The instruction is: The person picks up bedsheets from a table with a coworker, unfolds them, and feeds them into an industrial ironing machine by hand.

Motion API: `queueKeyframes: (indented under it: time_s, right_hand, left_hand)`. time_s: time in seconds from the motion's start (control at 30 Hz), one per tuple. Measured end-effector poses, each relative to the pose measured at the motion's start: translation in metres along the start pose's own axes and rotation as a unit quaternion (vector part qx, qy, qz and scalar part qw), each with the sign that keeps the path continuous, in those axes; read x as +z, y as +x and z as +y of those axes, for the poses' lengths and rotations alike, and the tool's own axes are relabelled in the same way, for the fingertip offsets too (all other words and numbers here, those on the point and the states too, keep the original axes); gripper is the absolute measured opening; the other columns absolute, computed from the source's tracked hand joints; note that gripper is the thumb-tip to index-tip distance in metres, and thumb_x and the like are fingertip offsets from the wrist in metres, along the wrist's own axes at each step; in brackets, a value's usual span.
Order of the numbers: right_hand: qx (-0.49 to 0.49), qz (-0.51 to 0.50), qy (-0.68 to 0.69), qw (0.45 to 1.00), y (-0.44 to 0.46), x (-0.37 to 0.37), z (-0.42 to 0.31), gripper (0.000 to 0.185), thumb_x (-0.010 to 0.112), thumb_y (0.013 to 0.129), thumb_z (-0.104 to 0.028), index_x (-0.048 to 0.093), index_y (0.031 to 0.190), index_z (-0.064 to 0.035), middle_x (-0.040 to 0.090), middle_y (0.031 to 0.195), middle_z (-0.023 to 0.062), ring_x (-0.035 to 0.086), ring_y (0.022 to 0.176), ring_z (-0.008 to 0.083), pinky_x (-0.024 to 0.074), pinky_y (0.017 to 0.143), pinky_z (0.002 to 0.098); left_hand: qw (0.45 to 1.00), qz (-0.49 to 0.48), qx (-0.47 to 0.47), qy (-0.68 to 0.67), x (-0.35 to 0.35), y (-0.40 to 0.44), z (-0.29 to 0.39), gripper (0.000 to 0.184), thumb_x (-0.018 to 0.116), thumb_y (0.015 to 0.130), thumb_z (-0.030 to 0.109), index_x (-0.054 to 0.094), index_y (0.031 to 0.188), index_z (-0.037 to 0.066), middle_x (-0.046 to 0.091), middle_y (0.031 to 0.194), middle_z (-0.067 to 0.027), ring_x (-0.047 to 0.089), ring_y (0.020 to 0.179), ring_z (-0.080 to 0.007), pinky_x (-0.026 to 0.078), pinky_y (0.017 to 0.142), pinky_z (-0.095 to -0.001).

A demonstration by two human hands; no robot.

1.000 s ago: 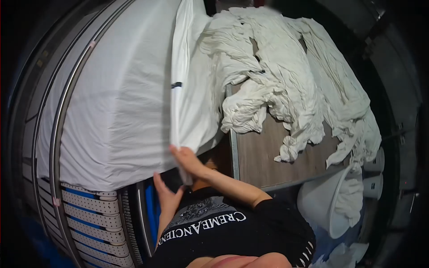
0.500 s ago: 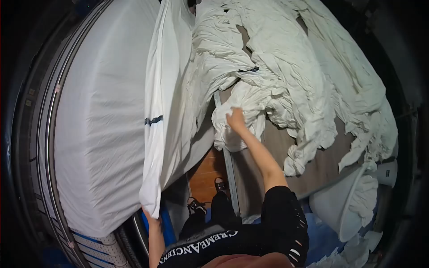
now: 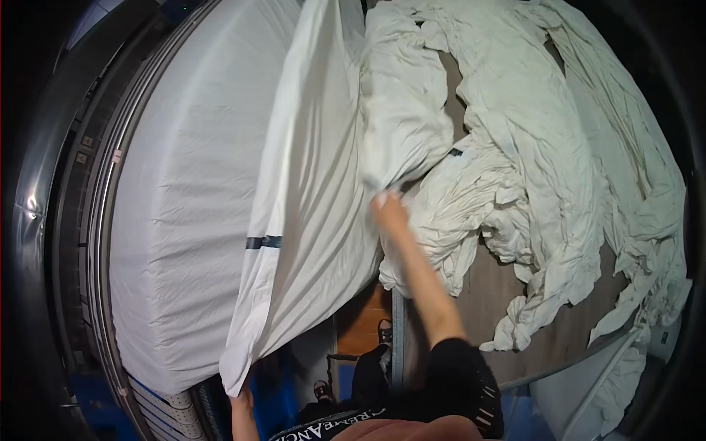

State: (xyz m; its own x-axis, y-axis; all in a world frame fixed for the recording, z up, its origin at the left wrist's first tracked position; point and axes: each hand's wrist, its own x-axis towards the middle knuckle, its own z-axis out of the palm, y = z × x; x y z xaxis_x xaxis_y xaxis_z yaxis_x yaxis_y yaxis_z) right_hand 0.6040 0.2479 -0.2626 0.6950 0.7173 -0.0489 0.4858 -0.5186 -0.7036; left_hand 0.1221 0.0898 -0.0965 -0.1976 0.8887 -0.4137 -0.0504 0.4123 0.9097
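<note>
A long white sheet (image 3: pixel 323 184) with a dark blue mark near its left edge hangs between the padded roller surface and the table. My left hand (image 3: pixel 241 400), at the bottom, is closed on the near corner of this sheet. Out over the table's left edge, my right hand (image 3: pixel 391 214) is closed on a blurred edge of white cloth, which seems to be the same sheet's right side. Just right of that hand lies a heap of crumpled white sheets (image 3: pixel 544 147), one showing a small dark tag.
A wide white cloth-covered surface (image 3: pixel 198 206) with metal rails (image 3: pixel 125 147) runs along the left. The wood-look table (image 3: pixel 485 316) is on the right. Beyond its near edge stands a white bin (image 3: pixel 570 397) with cloth hanging in it. My feet are on the floor (image 3: pixel 360 320) between them.
My right hand has gone from the crumpled cloth to an edge further left, and the sheet is spread wider. My left hand has moved slightly down and left with its corner. The view has shifted.
</note>
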Motion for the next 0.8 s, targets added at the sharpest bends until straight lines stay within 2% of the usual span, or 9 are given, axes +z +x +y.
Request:
queueKeyframes:
  time_s: [0.37, 0.43, 0.47, 0.5, 0.57, 0.63, 0.7, 0.73, 0.8]
  right_hand:
    - [-0.074, -0.438, -0.087, 0.892, -0.386, -0.085, 0.026, 0.032, 0.055, 0.079, -0.031, 0.056, 0.091, -0.0016, 0.06, 0.076, 0.0253, 0.059, 0.075, 0.0405, 0.0468, 0.069, 0.048]
    - [-0.037, -0.382, -0.085, 0.92, -0.394, -0.098, -0.011, 0.054, 0.052, 0.081, -0.041, 0.048, 0.108, 0.0064, 0.06, 0.077, 0.0257, 0.059, 0.076, 0.0425, 0.0473, 0.07, 0.0471]
    - [-0.054, -0.325, -0.045, 0.943, -0.399, -0.117, -0.048, 0.06, 0.05, 0.083, -0.044, 0.042, 0.116, 0.0058, 0.06, 0.079, 0.0252, 0.06, 0.078, 0.0407, 0.0475, 0.072, 0.0454]
    - [-0.07, -0.268, -0.003, 0.961, -0.403, -0.129, -0.083, 0.065, 0.047, 0.085, -0.046, 0.037, 0.123, 0.0053, 0.06, 0.08, 0.0246, 0.06, 0.08, 0.039, 0.0476, 0.074, 0.0436]
    - [0.002, -0.382, 0.213, 0.899, -0.415, -0.124, -0.097, 0.07, 0.043, 0.087, -0.051, 0.028, 0.132, 0.0005, 0.059, 0.102, 0.0203, 0.057, 0.098, 0.0315, 0.0443, 0.084, 0.0376]
    - [0.261, -0.301, 0.685, 0.611, -0.458, -0.117, -0.124, 0.066, 0.038, 0.088, -0.056, 0.033, 0.132, -0.0074, 0.053, 0.117, 0.0065, 0.05, 0.108, 0.0214, 0.0377, 0.092, 0.032]
    - [0.264, -0.327, 0.693, 0.586, -0.488, -0.122, -0.156, 0.063, 0.04, 0.089, -0.054, 0.038, 0.128, -0.0047, 0.049, 0.121, 0.0045, 0.046, 0.113, 0.0185, 0.0349, 0.094, 0.0308]
    - [0.218, -0.309, 0.534, 0.756, -0.498, -0.106, -0.151, 0.053, 0.043, 0.091, -0.045, 0.046, 0.119, 0.0, 0.054, 0.111, 0.0054, 0.051, 0.101, 0.016, 0.039, 0.088, 0.0287]
    - [0.107, -0.234, 0.313, 0.914, -0.496, -0.087, -0.125, 0.044, 0.047, 0.091, -0.037, 0.052, 0.111, 0.0022, 0.056, 0.101, 0.0071, 0.053, 0.088, 0.0146, 0.0424, 0.077, 0.0276]
  left_hand:
    - [0.981, -0.059, 0.17, -0.076, -0.016, 0.045, 0.019, 0.044, 0.05, 0.088, 0.015, 0.038, 0.128, 0.0, 0.044, 0.129, -0.0115, 0.044, 0.117, -0.0224, 0.033, 0.102, -0.0337]
    - [0.768, -0.141, 0.445, 0.438, -0.009, 0.05, -0.002, 0.037, 0.051, 0.083, 0.01, 0.049, 0.12, 0.001, 0.055, 0.116, -0.0126, 0.053, 0.106, -0.0204, 0.041, 0.092, -0.0318]
    - [0.925, -0.218, 0.226, 0.215, 0.028, -0.004, 0.033, 0.032, 0.054, 0.079, 0.008, 0.055, 0.11, 0.0, 0.06, 0.108, -0.0121, 0.057, 0.098, -0.0215, 0.045, 0.086, -0.0319]
    - [0.903, -0.267, 0.279, 0.186, 0.045, -0.04, 0.046, 0.03, 0.058, 0.076, 0.008, 0.056, 0.105, -0.001, 0.061, 0.103, -0.0134, 0.059, 0.093, -0.0236, 0.047, 0.08, -0.0326]
    - [0.842, -0.37, 0.285, 0.269, 0.048, -0.084, 0.052, 0.033, 0.06, 0.073, 0.013, 0.055, 0.103, -0.001, 0.06, 0.093, -0.0179, 0.059, 0.084, -0.0306, 0.048, 0.072, -0.036]
    - [0.775, -0.365, 0.399, 0.327, 0.028, -0.111, 0.045, 0.032, 0.061, 0.073, 0.016, 0.056, 0.101, 0.001, 0.059, 0.095, -0.0158, 0.058, 0.086, -0.0308, 0.048, 0.071, -0.0357]
    - [0.624, -0.346, 0.535, 0.453, -0.009, -0.121, 0.026, 0.034, 0.057, 0.079, 0.02, 0.055, 0.107, 0.0, 0.056, 0.111, -0.0154, 0.052, 0.104, -0.0296, 0.045, 0.084, -0.0333]
    - [0.594, -0.383, 0.49, 0.511, -0.029, -0.127, 0.024, 0.041, 0.061, 0.076, 0.022, 0.054, 0.112, 0.003, 0.05, 0.121, -0.0142, 0.046, 0.114, -0.0282, 0.043, 0.087, -0.0334]
    - [0.669, -0.408, 0.47, 0.406, -0.077, -0.12, 0.022, 0.044, 0.062, 0.075, 0.021, 0.053, 0.114, 0.003, 0.048, 0.123, -0.0151, 0.045, 0.115, -0.0288, 0.043, 0.087, -0.0343]
